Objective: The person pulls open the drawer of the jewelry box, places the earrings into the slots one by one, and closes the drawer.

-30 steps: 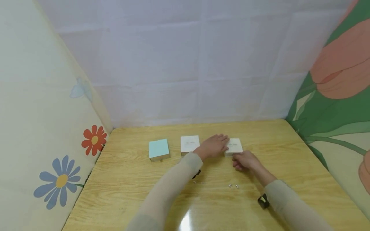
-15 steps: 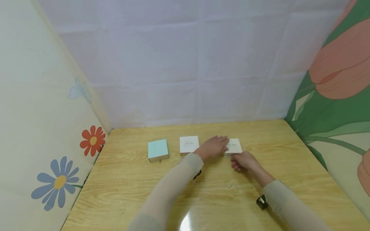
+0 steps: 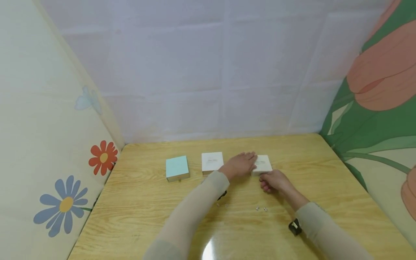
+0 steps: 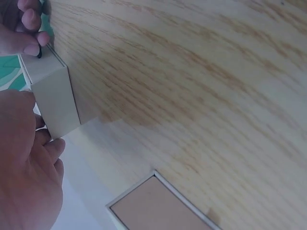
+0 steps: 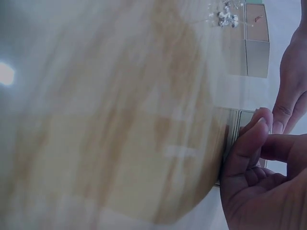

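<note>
Three small square boxes stand in a row on the wooden table [image 3: 146, 216]: a teal box [image 3: 177, 168], a middle white box [image 3: 212, 162] and a right white box [image 3: 264, 163]. My left hand [image 3: 242, 164] lies with straight fingers on the right white box's left side. My right hand [image 3: 272, 180] is at that box's front edge. In the left wrist view its fingertips [image 4: 29, 45] pinch a small black pull tab [image 4: 39, 55] on the box [image 4: 53, 98]. The right wrist view shows the right hand's fingers [image 5: 249, 143] against the box front [image 5: 233, 128].
Tiny shiny earrings [image 3: 261, 208] and a second pair [image 3: 222, 206] lie on the table nearer to me. Patterned walls enclose the table at the left, back and right. A bright glare spot [image 3: 211, 249] sits near the front edge.
</note>
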Demonstrator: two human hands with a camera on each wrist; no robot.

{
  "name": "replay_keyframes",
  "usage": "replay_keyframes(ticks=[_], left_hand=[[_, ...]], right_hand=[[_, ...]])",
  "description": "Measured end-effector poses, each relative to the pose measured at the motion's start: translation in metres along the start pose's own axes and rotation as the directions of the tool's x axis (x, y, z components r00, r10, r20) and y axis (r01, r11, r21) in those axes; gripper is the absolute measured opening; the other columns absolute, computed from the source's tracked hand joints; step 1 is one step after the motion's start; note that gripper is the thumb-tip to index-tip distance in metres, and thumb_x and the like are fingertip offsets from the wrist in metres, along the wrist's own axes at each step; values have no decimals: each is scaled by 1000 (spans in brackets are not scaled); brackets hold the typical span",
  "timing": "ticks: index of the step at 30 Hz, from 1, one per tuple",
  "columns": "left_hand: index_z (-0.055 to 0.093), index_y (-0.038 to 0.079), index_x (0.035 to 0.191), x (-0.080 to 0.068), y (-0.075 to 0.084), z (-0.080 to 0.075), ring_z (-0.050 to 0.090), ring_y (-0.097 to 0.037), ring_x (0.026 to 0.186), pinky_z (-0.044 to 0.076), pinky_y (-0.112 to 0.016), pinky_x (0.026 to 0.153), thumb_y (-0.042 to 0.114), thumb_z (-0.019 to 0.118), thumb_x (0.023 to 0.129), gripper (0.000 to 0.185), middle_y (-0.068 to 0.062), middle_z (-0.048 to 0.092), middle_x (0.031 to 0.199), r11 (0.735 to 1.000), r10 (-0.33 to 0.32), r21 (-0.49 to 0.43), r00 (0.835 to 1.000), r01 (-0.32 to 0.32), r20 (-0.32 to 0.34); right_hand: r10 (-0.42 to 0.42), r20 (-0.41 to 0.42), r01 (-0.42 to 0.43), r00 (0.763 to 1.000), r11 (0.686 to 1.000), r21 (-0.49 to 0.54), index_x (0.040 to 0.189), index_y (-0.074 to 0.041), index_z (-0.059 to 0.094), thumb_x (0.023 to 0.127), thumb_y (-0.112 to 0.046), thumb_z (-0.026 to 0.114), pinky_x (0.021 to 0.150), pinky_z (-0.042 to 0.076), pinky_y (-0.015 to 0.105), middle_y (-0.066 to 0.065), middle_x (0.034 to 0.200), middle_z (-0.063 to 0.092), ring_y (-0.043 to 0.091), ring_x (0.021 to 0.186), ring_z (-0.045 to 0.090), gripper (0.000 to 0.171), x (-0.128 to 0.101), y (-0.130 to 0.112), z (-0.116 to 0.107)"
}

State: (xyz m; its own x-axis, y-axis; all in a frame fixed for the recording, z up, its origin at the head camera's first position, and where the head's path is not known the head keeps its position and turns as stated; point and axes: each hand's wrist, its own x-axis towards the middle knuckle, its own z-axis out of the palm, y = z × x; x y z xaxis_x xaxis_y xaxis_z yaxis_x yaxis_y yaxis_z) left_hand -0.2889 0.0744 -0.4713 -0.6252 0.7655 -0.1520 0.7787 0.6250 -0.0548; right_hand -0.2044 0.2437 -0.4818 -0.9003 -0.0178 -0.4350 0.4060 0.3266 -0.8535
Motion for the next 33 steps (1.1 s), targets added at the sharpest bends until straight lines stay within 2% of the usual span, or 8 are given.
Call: replay_keyframes(ticks=[24,33], left_hand=[[17,10,163,0,0,-2,17,-17,156,14,-29,127,40,21,113,59,-4,16,170,1000,-6,20,1000,5,27],[18,9,163,-1,0,0,19,-19,155,16,-31,127,39,22,113,58,-6,17,169,1000,8,21,1000,-8,13]], right_hand=[[1,0,-1,1000,999,-35,92,10,65,98,-4,54,48,53,20,3,64,66,8,51,59,19,-3,-2,-2],[7,2,-7,1000,999,-33,90,9,65,97,-3,55,48,53,20,3,64,65,8,51,59,17,-4,-1,-1]])
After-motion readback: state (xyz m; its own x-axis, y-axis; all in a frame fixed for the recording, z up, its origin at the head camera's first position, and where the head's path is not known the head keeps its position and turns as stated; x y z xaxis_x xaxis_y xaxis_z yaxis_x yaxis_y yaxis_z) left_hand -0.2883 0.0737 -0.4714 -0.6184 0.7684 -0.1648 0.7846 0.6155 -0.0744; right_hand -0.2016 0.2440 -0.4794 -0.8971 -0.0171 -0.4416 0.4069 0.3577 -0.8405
